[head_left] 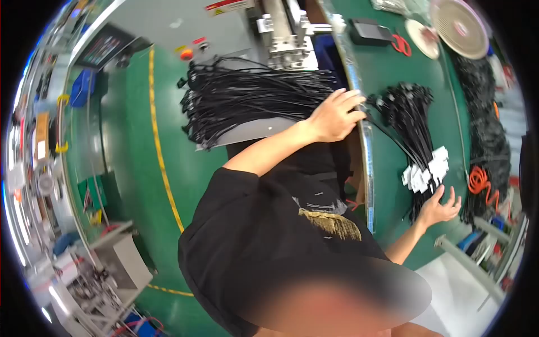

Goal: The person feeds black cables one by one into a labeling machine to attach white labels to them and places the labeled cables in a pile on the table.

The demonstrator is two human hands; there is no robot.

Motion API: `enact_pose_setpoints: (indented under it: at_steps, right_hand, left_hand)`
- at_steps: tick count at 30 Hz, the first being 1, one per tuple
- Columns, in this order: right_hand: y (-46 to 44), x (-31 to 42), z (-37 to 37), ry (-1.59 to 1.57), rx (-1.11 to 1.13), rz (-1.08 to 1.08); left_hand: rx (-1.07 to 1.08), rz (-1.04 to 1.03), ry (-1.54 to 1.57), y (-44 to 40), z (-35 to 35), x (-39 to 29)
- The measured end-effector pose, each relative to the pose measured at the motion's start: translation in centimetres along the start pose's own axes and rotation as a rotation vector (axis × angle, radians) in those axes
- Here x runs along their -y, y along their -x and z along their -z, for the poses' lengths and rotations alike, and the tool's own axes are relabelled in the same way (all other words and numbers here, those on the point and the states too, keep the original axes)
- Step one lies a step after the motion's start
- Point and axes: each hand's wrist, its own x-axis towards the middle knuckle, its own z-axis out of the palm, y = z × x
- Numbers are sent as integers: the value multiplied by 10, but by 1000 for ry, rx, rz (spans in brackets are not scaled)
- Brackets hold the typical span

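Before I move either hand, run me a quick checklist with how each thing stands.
1. Right hand open: ok, fingers spread near the white tags.
2. Left hand empty: cannot tell; it is at the bench edge, its palm hidden.
3. Tagged cable bundle on the green bench: ok.
4. Large cable bundle tidy: not ok, some strands arc loose.
5. Red-handled tool apart from both bundles: ok, beside the black box.

Black cables (252,95); white tags (418,178); green tabletop (387,174); green floor (129,168), yellow line (151,84); black shirt (224,236) (gold-grey print (334,224)).
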Motion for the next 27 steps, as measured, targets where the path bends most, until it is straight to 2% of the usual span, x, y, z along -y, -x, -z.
enact_pose_setpoints:
  at_steps: [3,5,9,11,13,15,17,19,21,22,23,24,25,26,27]
  right_hand:
    - [-34,41,0,-381,127,182]
    - [-57,80,11,-429,261,382]
    - [-101,148,43,-544,327,851]
    - [-118,181,65,-642,322,1049]
    - [-124,212,80,-875,307,1239]
    - [-114,248,82,-1114,282,1418]
    - [-93,292,63,-1184,255,1527]
    - [-61,337,23,-1131,294,1547]
    - [-27,372,-29,-1005,557,1444]
    - [-13,383,-51,-967,591,1296]
    - [-2,392,-71,-928,620,1146]
    - [7,399,-89,-926,613,1146]
    - [15,403,-106,-860,677,968]
    - [23,403,-118,-791,741,788]
    - [28,401,-128,-793,741,783]
  left_hand:
    - [16,201,-143,65,42,28]
    - [-44,337,-256,98,76,43]
    - [-145,571,-472,145,130,81]
    - [-161,646,-512,145,152,90]
    - [-178,695,-478,143,160,108]
    - [-114,707,-467,133,157,131]
    - [-29,702,-464,118,145,155]
    - [-30,688,-454,111,129,188]
    - [424,758,-658,103,125,197]
    - [517,814,-614,94,129,191]
    - [509,811,-620,92,131,189]
    - [544,765,-660,93,133,187]
    - [583,718,-697,94,135,187]
    - [426,621,-717,108,130,194]
    - [430,617,-718,108,132,188]
